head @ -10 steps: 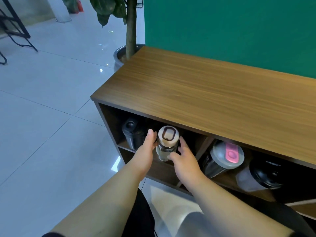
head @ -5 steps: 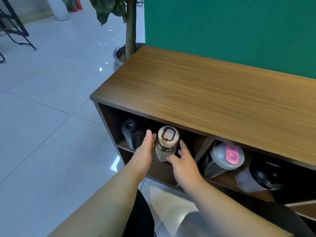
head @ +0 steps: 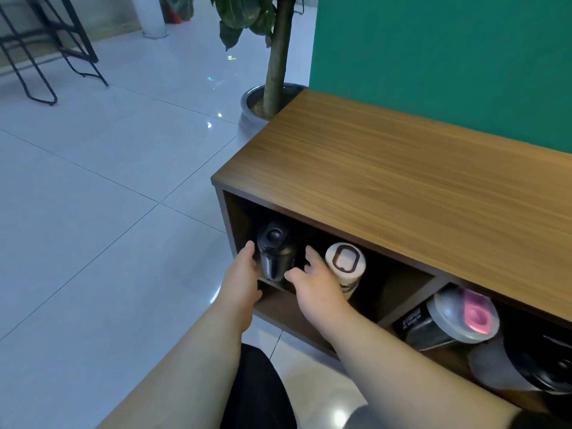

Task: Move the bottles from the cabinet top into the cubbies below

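Observation:
The wooden cabinet top (head: 402,181) has no bottles on it. In the left cubby (head: 399,289) a dark bottle (head: 274,252) lies next to a clear bottle with a white lid (head: 345,261). My left hand (head: 244,274) is at the dark bottle's left side, fingers apart and touching it. My right hand (head: 312,283) is at its right side, between the two bottles, fingers spread. In the right cubby lie a bottle with a grey lid and pink flap (head: 464,317) and a black-lidded bottle (head: 541,363).
A potted plant (head: 275,72) stands on the floor at the cabinet's far left corner. A green wall (head: 433,57) runs behind the cabinet. Black metal chair legs (head: 46,66) stand on the glossy tiled floor at the far left.
Both hands have left the white-lidded bottle and moved left to either side of the dark bottle. The white-lidded bottle now lies alone, and the view has shifted left.

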`<state>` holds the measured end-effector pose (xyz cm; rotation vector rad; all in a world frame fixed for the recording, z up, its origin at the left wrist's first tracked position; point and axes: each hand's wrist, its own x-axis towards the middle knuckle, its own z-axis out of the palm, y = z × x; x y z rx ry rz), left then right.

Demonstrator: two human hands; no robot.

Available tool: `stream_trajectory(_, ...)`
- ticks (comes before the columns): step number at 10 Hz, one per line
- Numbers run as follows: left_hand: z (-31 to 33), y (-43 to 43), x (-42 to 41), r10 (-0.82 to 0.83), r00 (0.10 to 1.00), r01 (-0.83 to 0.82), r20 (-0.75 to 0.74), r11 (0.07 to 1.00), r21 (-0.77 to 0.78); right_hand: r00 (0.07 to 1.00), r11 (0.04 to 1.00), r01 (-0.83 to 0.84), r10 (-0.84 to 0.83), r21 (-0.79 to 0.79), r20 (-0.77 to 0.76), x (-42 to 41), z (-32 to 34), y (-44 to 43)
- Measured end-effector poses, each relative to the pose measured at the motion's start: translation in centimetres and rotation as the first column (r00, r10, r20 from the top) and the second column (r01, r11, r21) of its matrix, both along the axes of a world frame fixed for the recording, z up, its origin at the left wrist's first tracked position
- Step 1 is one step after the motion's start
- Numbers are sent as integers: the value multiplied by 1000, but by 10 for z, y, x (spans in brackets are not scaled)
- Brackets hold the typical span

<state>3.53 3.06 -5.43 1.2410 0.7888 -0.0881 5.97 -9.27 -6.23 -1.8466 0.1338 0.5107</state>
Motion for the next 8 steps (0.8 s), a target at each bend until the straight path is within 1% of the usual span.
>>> stream_trajectory(1, -7, 3, 11, -15, 1000, 15, -5, 1000, 3, 1000, 999, -22, 23, -26, 11, 12, 1, 6)
stream_trajectory(2, -13, 5, 19, -28, 999, 28, -19, 1000, 12, 1000, 999, -10, 11, -47, 17, 19, 0, 8)
stream_trajectory(4, -19, 4, 22, -31, 999, 31, -39, 1000, -3, 1000, 1000, 9, -9, -23, -1, 19, -4, 13)
stream_trajectory(7, -22, 3, 24, -26, 999, 26, -30, 1000, 7, 999, 999, 27, -26, -40, 33, 16, -7, 13)
stream_trajectory(8, -24, 6, 19, -22, 999, 22, -34, 1000, 4, 1000, 1000, 28, -28, 0, 7, 9, -5, 10)
